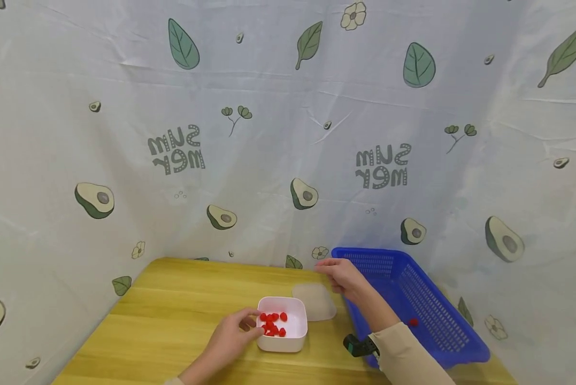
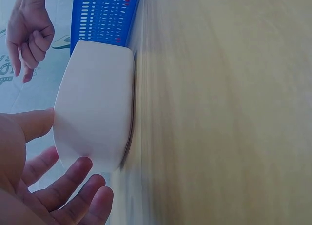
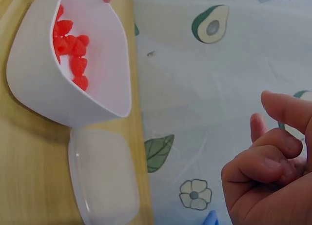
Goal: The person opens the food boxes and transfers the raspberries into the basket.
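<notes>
A white box [image 1: 298, 321] with red berries [image 1: 271, 324] sits in from the table's [image 1: 196, 299] far edge, its left rim touched by the left hand [image 1: 235, 329], fingers spread. Just beside lies a translucent lid [image 1: 314, 305]. The raised right hand [image 1: 346, 278] has some fingers extended, others curled. A blue basket [image 1: 439, 310] (red showing inside) lines the right edge.

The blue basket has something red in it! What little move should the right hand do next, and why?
Perhaps the right hand should reach down to the red piece in the blue basket. Similar red berries lie in the white box, the left hand touches that box, and the right hand looks empty, near the basket.
</notes>
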A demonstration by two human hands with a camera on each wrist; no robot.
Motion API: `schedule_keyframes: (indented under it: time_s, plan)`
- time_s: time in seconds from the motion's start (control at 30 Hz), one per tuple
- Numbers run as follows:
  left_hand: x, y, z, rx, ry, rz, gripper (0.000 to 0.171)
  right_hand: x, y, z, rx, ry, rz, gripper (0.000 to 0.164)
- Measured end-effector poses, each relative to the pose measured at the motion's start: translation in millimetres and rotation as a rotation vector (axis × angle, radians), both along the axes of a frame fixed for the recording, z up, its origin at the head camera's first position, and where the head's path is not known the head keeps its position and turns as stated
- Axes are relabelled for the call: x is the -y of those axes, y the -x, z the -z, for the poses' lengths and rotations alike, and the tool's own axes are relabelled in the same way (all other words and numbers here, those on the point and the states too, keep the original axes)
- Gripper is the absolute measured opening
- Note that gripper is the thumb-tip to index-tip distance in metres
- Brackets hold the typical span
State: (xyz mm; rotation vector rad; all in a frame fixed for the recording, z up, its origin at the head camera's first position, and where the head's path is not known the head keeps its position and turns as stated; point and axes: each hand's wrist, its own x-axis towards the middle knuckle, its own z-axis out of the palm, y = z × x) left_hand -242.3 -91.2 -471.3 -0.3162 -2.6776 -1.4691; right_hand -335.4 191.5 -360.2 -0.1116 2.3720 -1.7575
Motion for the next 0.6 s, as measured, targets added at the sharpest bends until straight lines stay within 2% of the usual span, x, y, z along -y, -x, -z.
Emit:
schedule_keyframes:
  time_s: [0.37, 0.6]
  plan:
    - [1, 1.7, -0.3, 0.004, 0.013, -0.009, 0.039, 19, -3.7, 17.3, 0.032, 0.017, -0.054, 0.031]
    - [0, 1.9, 2.2, 0.012, 0.014, -0.007, 0.039, 30, -7.1, 28.4, 0.045, 0.013, -0.056, 0.030]
